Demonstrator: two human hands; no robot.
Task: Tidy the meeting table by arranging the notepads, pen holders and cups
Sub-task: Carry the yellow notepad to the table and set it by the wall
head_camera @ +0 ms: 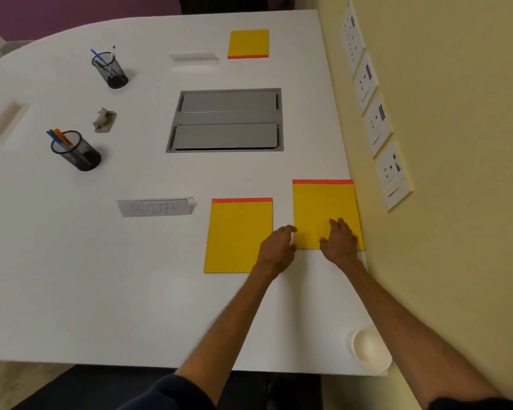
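Three yellow notepads with red binding lie on the white table. The right notepad sits by the wall edge; my right hand rests flat on its lower part, and my left hand touches its left edge with curled fingers. The middle notepad lies just left of it, partly under my left wrist. The far notepad is at the back. Two black mesh pen holders stand on the left, one with coloured pens, one with blue pens. A white paper cup sits at the near right corner.
A grey cable hatch is set in the table's middle. A name plate lies in front of it, others farther off. A small grey object sits between the pen holders. Wall sockets line the yellow wall.
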